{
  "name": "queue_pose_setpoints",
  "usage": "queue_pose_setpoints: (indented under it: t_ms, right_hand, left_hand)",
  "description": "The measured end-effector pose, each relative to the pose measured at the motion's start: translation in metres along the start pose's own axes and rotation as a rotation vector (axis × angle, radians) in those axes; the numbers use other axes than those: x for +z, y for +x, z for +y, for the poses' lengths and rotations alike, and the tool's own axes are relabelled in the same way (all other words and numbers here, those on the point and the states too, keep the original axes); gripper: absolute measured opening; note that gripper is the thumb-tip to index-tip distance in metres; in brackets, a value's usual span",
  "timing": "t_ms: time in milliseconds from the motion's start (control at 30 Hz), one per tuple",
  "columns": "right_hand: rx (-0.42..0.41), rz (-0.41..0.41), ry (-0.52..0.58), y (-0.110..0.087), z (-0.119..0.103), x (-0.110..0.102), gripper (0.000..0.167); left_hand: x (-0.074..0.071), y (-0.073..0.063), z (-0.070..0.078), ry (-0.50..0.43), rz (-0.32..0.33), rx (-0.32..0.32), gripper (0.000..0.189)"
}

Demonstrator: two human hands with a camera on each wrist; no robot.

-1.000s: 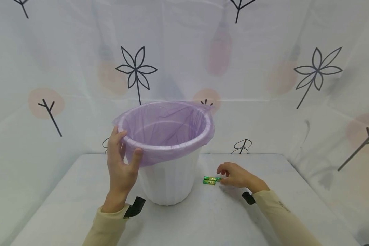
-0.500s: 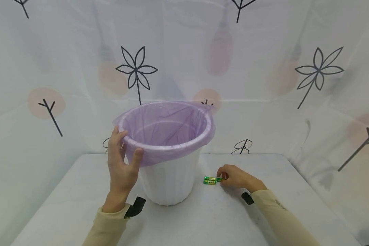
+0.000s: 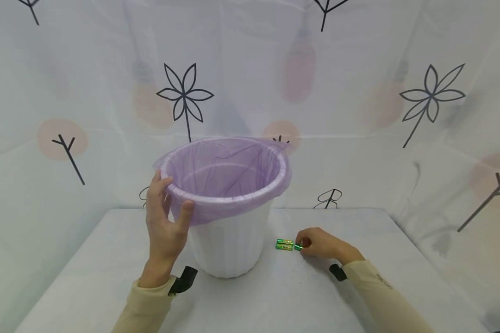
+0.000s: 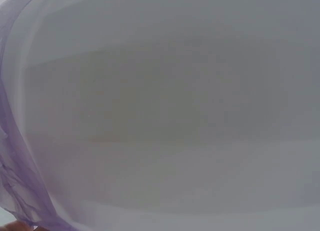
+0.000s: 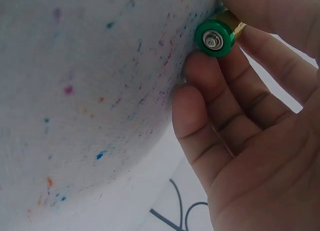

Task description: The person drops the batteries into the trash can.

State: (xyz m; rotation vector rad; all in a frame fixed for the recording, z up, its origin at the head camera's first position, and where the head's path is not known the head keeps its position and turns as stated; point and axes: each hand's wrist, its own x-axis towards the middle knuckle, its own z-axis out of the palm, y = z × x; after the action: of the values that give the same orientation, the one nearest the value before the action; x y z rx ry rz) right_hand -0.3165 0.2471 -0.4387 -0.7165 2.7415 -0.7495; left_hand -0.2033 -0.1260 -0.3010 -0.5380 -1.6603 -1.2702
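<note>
A white trash bin (image 3: 229, 249) with a purple liner (image 3: 216, 208) folded over its rim stands left of the table's middle. My left hand (image 3: 164, 231) grips the bin's left side just under the rim, thumb in front. Its wall (image 4: 175, 116) fills the left wrist view. To the right of the bin, my right hand (image 3: 322, 244) pinches a green-and-gold battery (image 3: 298, 247) between thumb and fingers, low at the tabletop. In the right wrist view the battery (image 5: 214, 38) shows its green end and metal tip. Two similar batteries (image 3: 284, 244) lie side by side left of that hand.
The white tabletop (image 3: 275, 296) bears small coloured specks, visible in the right wrist view. Behind it hangs a white curtain (image 3: 337, 115) with black plant drawings and pale pink spots. A black strap device (image 3: 184, 280) sits at the left wrist.
My right hand's fingers have closed round the single battery and shifted it slightly toward me, away from the pair. The left hand and bin have stayed put.
</note>
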Motion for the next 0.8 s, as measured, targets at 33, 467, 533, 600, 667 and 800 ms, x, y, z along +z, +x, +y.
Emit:
queue_pose_setpoints:
  t_ms: [33, 467, 533, 600, 667, 800]
  right_hand:
    - [-0.003, 0.000, 0.000, -0.0003, -0.0002, 0.0003, 0.016]
    - [0.004, 0.006, -0.001, -0.0005, -0.0004, 0.0023, 0.016]
    - [0.008, 0.007, 0.000, -0.0004, -0.0009, 0.0022, 0.016]
    - [0.007, 0.006, -0.001, -0.0007, -0.0016, 0.0020, 0.016]
    - [0.008, 0.005, -0.001, -0.0015, -0.0026, 0.0015, 0.016]
    - [0.006, 0.003, -0.003, -0.0042, -0.0058, -0.0002, 0.016]
  left_hand:
    - [0.0000, -0.0001, 0.0000, 0.001, -0.002, 0.000, 0.053]
    - [0.0004, -0.0005, -0.0002, -0.002, -0.004, 0.007, 0.053]
    - [0.0002, -0.0005, -0.0003, -0.006, -0.002, 0.007, 0.053]
    - [0.0000, -0.0005, -0.0003, -0.009, -0.001, 0.005, 0.053]
    - [-0.0002, -0.0005, -0.0003, -0.010, -0.001, 0.002, 0.053]
    - [0.0000, -0.0008, -0.0006, -0.014, 0.000, 0.003, 0.053]
